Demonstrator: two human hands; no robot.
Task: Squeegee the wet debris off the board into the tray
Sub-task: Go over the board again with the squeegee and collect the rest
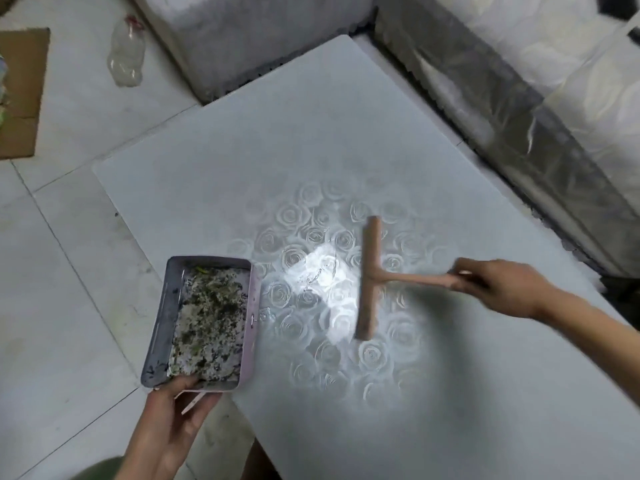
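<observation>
In the right grip (502, 289), fingers curled round the end of the handle: a pinkish T-shaped squeegee (369, 278). Hand blurred, so no finer detail of the hold. Blade crosswise to the handle, low over or down on the board (277, 150); cannot tell which.

In the left grip (173, 420), thumb over the near rim and fingers underneath: a shallow rectangular tray (161, 323). Tray straddling the board's left edge, right wall over the board, left part out over the floor (69, 271). Cannot tell whether resting or lifted. Inside, dark and greenish wet debris (211, 323) spread across the bottom.

Between tray and blade, a bright wet sheen on the rose-patterned surface, with a few thin dark traces in it. Blade well apart from the tray.

Further out, pale tiled floor to the left. Clear plastic bottle (126, 53) lying on the tiles at top left. Cardboard (20, 91) at the left margin. Plastic-wrapped white blocks (519, 98) along the board's far and right sides.
</observation>
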